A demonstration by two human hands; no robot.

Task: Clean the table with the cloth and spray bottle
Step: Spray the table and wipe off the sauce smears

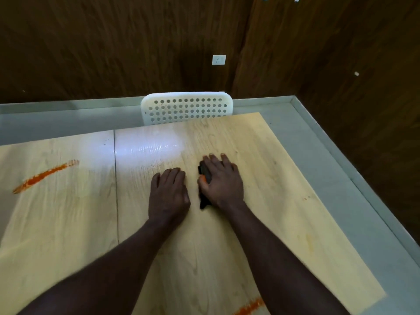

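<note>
My right hand (221,181) presses the dark cloth (205,173) flat on the table (277,201), fingers spread. My left hand (169,192) rests beside it, holding nothing. No bottle in view. I'd press evenly and sweep left toward the orange streak (43,176), overlapping passes.

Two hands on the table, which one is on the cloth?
The right hand: it presses the dark cloth onto the light wooden table. The left hand rests beside it on bare wood, holding nothing.
</note>
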